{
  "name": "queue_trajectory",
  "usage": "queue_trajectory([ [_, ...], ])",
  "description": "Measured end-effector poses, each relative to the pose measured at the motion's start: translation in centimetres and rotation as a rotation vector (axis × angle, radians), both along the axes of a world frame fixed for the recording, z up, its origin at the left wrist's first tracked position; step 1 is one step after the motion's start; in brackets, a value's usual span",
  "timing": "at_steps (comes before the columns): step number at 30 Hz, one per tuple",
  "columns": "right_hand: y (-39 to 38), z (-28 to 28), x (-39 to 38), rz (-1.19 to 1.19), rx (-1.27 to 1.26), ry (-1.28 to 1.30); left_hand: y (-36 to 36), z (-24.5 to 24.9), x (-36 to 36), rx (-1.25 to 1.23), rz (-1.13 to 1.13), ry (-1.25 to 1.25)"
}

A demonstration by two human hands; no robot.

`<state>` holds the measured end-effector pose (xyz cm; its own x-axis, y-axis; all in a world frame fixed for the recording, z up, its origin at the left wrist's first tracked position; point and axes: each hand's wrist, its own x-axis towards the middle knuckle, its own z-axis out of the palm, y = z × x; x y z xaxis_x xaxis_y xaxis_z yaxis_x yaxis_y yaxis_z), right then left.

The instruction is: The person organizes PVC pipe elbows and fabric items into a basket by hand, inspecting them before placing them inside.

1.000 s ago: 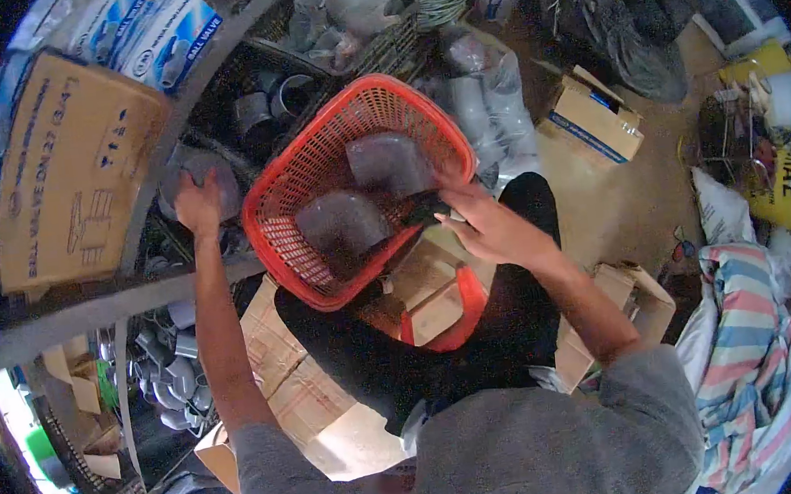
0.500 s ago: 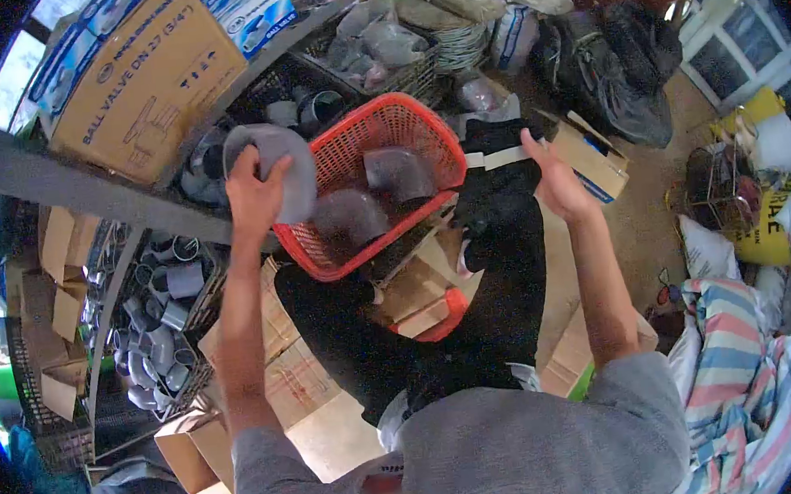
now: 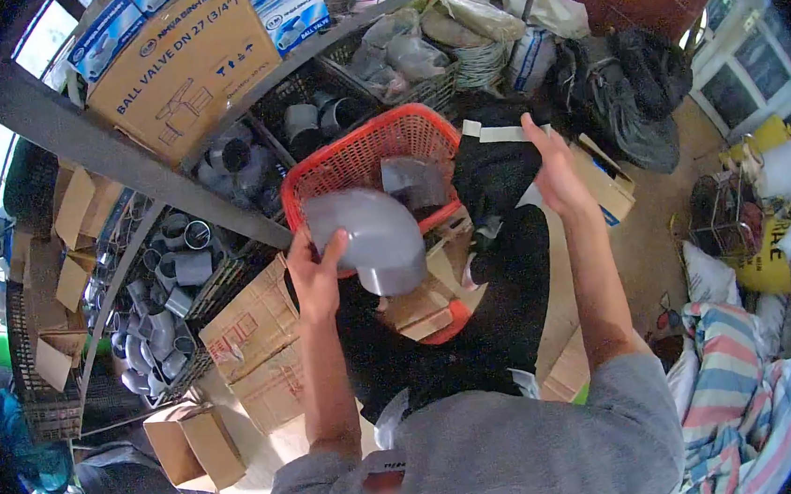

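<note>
My left hand (image 3: 321,272) grips a large grey plastic pipe elbow (image 3: 371,235), thumb on its near side. The elbow is over the front part of a red plastic basket (image 3: 314,174), with one opening pointing toward my body. Another grey elbow (image 3: 413,181) lies inside the basket, to the right; the held elbow hides part of the basket's interior. My right hand (image 3: 558,172) is at my right knee, its fingers stretched out beside a white strip (image 3: 508,132) on the black cloth and nothing in its grasp.
Crates of grey fittings (image 3: 161,310) stand at left and behind the basket. A ball valve carton (image 3: 183,73) sits on the shelf beyond a grey metal beam (image 3: 143,156). Flattened cardboard (image 3: 258,344) lies by my left side; black plastic bags (image 3: 627,95) are at back right.
My left hand has brought a grey fitting from the basket's left side rightward and nearer to me, over the basket. My right hand has stayed at the knee. The camera view has shifted slightly.
</note>
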<state>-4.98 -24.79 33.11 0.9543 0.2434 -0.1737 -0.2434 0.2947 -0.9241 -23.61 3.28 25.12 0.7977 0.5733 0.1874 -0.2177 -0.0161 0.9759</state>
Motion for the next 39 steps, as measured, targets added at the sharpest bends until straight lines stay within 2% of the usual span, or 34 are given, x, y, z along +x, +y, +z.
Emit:
queue_trajectory([
  [3,-0.4,-2.5,2.3,0.076,-0.124,-0.118,-1.5,-1.1,-1.8,-0.227,-0.052,0.051],
  [4,-0.1,-2.8,2.8,0.084,-0.118,-0.117,-1.8,-1.7,-2.2,-0.222,-0.043,0.053],
  [6,0.8,-2.6,3.2,0.138,-0.376,-0.434,-1.9,-3.7,-2.7,-0.286,-0.080,0.103],
  [7,1.2,-2.3,3.3,0.144,-0.371,-0.434,-1.8,-4.4,-2.6,-0.283,-0.098,0.077],
  [9,2.2,-1.6,3.1,0.128,-0.488,-0.710,-1.7,-2.6,-2.0,-0.311,-0.043,0.036],
  [11,2.6,-1.1,3.0,0.145,-0.501,-0.783,-0.5,-2.1,-0.9,-0.297,0.036,-0.029],
  [12,2.9,-1.0,3.0,0.155,-0.509,-0.861,-0.8,0.4,0.2,-0.433,0.109,-0.054],
  [16,4.2,-0.1,2.3,0.058,-0.504,-0.829,1.2,0.2,2.4,-0.346,0.048,-0.164],
  [18,5.4,0.5,0.4,0.037,-0.395,-0.724,1.5,-0.2,2.9,-0.296,0.042,-0.168],
  [19,6.2,-0.2,-1.8,0.049,-0.259,-0.655,1.1,-0.3,3.3,-0.357,0.027,-0.149],
  [20,6.5,0.7,-4.0,0.091,-0.399,-0.882,0.8,-0.5,3.7,-0.418,0.012,-0.131],
  [21,6.3,-0.4,-5.0,0.362,-0.460,-0.967,0.5,-0.2,4.0,-0.472,-0.008,-0.128],
  [22,6.9,-1.4,-5.7,0.557,-0.421,-1.210,-0.3,0.0,4.1,-0.472,-0.004,-0.127],
  [23,7.1,0.2,-7.0,0.640,-0.635,-1.455,-1.9,2.2,4.2,-0.572,0.040,-0.148],
  [24,7.2,-0.1,-8.1,0.563,-0.622,-1.512,-2.6,3.3,4.2,-0.672,0.084,-0.170],
  [25,7.3,-0.6,-8.1,0.536,-0.598,-1.495,-2.1,1.6,4.3,-0.652,0.080,-0.184],
  [27,7.1,-1.6,-7.9,0.513,-0.574,-1.475,-2.2,1.5,3.7,-0.646,0.081,-0.196],
  [30,5.9,-2.3,-7.3,0.112,-0.478,-1.276,-2.0,1.1,3.0,-0.625,0.096,-0.232],
  [32,5.7,-2.1,-7.2,0.097,-0.454,-1.071,-1.8,0.9,2.8,-0.612,0.111,-0.251],
  [33,5.7,-1.6,-7.5,0.098,-0.456,-1.068,-1.8,0.8,2.7,-0.612,0.077,-0.259],
  [35,6.0,-0.4,-8.3,0.249,-0.674,-1.246,-2.1,0.9,2.6,-0.613,0.041,-0.261],
  [36,6.1,-0.4,-8.6,0.247,-0.673,-1.243,-2.5,1.1,2.8,-0.605,0.062,-0.252],
  [38,6.4,-0.6,-9.4,0.368,-0.873,-1.470,-3.2,1.9,3.0,-0.596,0.085,-0.241],
  [39,6.5,-1.1,-9.4,0.437,-0.958,-1.467,-3.5,2.5,3.1,-0.670,0.095,-0.241],
])
